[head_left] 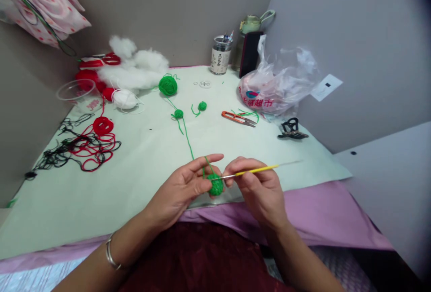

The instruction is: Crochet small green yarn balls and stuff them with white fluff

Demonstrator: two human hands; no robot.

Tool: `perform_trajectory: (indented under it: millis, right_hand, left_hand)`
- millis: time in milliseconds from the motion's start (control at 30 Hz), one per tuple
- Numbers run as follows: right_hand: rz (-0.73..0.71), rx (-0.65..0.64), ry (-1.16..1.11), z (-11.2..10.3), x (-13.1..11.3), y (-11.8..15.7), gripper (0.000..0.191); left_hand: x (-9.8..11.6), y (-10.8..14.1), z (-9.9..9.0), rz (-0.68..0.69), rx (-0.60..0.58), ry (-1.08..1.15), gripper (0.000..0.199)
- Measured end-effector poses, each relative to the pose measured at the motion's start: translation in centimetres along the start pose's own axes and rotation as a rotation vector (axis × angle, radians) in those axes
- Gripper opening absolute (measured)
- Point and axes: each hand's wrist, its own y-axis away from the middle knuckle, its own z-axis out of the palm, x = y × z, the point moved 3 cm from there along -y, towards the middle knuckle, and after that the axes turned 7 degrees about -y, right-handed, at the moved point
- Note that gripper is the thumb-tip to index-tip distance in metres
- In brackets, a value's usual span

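Red yarn bundle (pixel 103 126) left of green yarn ball (pixel 168 85). Nearer me than ball: my left hand (pixel 185 185), pinching small green crochet piece (pixel 216 187), strand (pixel 209 165) over finger. Orange snips (pixel 232 118) right of ball. Yellow-handled hook (pixel 256 170) gripped in my right hand (pixel 264 191), tip at piece. Mid-stitch, I reckon; next move wants steady tension.

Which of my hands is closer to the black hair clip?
Right. Your right hand is on the near side of the hair clip, slightly left; your left hand is much farther left.
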Motion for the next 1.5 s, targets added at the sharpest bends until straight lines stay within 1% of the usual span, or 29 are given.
perform_trajectory:
  millis: [133,200,333,467,633,833,967,1167,1367,1500]
  right_hand:
    - [-0.192,-0.107,0.291,0.8,-0.6,0.4,0.020]
    - [-0.216,-0.118,0.321,0.9,-0.6,0.4,0.022]
    - [-0.120,-0.043,0.155,0.4,0.4,0.3,0.018]
    - [-0.041,-0.036,-0.009,0.2,1.1,0.2,0.017]
    - [0.015,-0.034,-0.118,0.2,1.0,-0.2,0.018]
    - [-0.003,-0.069,-0.063,-0.2,0.6,-0.1,0.020]
    - [-0.021,-0.092,-0.068,-0.1,0.4,0.1,0.019]
    - [-0.029,-0.123,-0.082,0.2,0.3,-0.1,0.019]
    - [-0.057,-0.140,0.004,0.2,0.0,0.0,0.020]
    - [-0.124,-0.172,0.143,0.2,-0.6,0.2,0.021]
  left_hand:
    - [-0.3,0.0,-0.2,0.020,0.079,-0.136,0.057]
    - [-0.2,0.1,-0.4,0.048,0.119,-0.205,0.063]
    - [0.3,0.2,-0.4,0.113,0.151,-0.319,0.073]
    - [0.7,0.2,-0.3,0.127,0.147,-0.355,0.078]
    - [1.2,0.3,-0.4,0.132,0.162,-0.398,0.068]
    - [1.3,0.5,-0.6,0.206,0.196,-0.441,0.061]
    - [1.3,0.7,-0.6,0.260,0.227,-0.495,0.060]
    - [1.6,0.7,-0.5,0.267,0.218,-0.556,0.058]
    - [1.9,0.5,-0.2,0.259,0.224,-0.646,0.053]
    - [1.9,0.6,0.0,0.270,0.248,-0.688,0.051]
